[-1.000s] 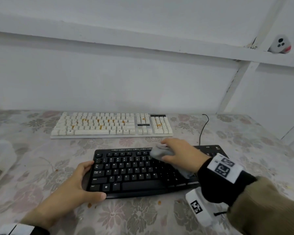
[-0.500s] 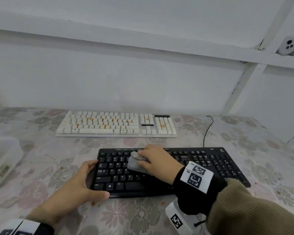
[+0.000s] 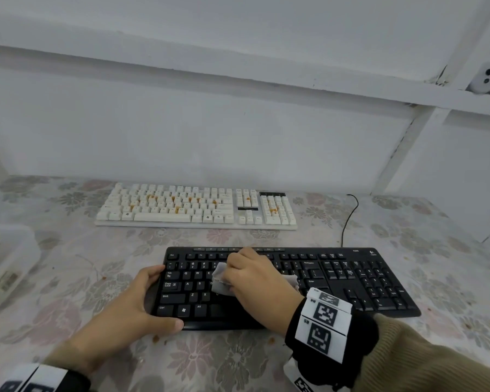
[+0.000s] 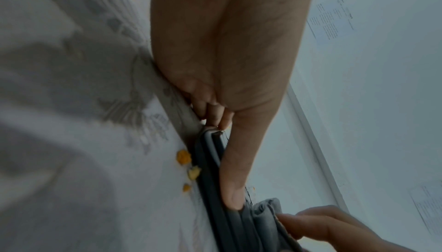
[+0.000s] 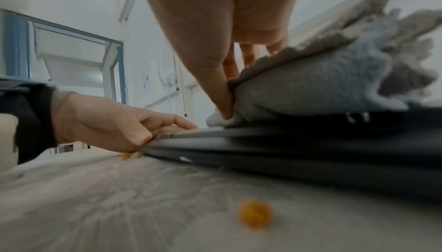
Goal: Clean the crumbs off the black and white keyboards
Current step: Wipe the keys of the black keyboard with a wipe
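Observation:
The black keyboard [image 3: 351, 281] lies near me on the flowered tablecloth. My left hand [image 3: 130, 304] grips its left end, thumb along the front edge [image 4: 235, 171], fingers curled over the far side. My right hand [image 3: 255, 278] holds a grey cloth [image 3: 219, 278] and presses it on the keys left of the middle; the thumb pins the cloth [image 5: 311, 85] against the keyboard [image 5: 287, 148]. The white keyboard [image 3: 195, 206] lies behind, with orange crumbs among its keys. Loose crumbs [image 3: 155, 338] [image 5: 255, 214] [image 4: 183, 156] lie on the cloth in front of the black keyboard.
A translucent plastic box [image 3: 6, 264] stands at the table's left edge. A black cable [image 3: 348, 219] runs from the black keyboard toward the wall. A small white device [image 3: 488, 79] sits on the ledge at the upper right.
My right hand has swept the cloth leftward across the black keyboard, from its middle toward the left keys. The left hand stays on the keyboard's left end.

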### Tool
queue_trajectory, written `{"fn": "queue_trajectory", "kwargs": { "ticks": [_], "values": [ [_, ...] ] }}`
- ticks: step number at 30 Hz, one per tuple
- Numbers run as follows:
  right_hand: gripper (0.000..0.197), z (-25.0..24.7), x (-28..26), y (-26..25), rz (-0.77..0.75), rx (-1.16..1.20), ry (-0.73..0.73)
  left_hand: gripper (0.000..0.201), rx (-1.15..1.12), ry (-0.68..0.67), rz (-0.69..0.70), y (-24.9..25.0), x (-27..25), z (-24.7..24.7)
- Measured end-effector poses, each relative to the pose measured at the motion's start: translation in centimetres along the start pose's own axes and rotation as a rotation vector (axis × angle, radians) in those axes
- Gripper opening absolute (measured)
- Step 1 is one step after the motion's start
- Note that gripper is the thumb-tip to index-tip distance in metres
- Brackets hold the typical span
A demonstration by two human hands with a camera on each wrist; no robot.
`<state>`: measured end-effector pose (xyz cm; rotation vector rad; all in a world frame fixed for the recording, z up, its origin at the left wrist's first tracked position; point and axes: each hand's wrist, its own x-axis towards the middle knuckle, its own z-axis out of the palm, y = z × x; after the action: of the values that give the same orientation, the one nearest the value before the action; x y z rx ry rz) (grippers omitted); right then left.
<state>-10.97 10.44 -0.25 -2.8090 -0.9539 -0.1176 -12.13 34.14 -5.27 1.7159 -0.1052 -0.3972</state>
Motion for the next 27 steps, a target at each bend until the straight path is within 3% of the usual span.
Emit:
{"fn": "queue_trajectory", "kwargs": {
  "ticks": [2, 7, 9, 12, 15, 19, 25, 27],
  "values": [
    [0.006, -0.2, -0.1, -0.1, 0.009, 0.055, -0.089, 0.114, 0.002, 0.000, 0.003, 0.0, 0.0, 0.0],
    [0.029, -0.6, -0.6, -0.4, 0.042, 0.103, -0.092, 0.114, 0.003, 0.002, -0.002, -0.1, 0.0, -0.1],
    [0.029, -0.3, -0.5, -0.2, 0.065, 0.134, -0.148, 0.113, 0.007, 0.005, -0.004, -0.1, 0.0, -0.1],
    [0.028, -0.2, -0.3, -0.1, 0.069, 0.220, -0.068, 0.111, 0.006, 0.000, -0.009, 0.2, -0.1, 0.0],
    [0.034, 0.0, -0.2, -0.1, 0.123, 0.176, -0.107, 0.113, 0.013, -0.001, -0.006, 0.4, -0.2, 0.0],
    [0.019, 0.5, -0.4, 0.0, 0.064, 0.107, -0.040, 0.112, 0.027, 0.007, -0.013, 0.6, -0.2, 0.1],
    [0.059, 0.7, -1.3, -0.8, 0.134, -0.223, -0.077, 0.113, 0.052, -0.002, -0.016, 0.3, -0.1, 0.1],
    [0.055, 0.9, -0.7, -1.0, 0.143, -0.181, -0.141, 0.113, 0.063, 0.002, -0.010, 0.3, 0.0, 0.1]
  ]
}}
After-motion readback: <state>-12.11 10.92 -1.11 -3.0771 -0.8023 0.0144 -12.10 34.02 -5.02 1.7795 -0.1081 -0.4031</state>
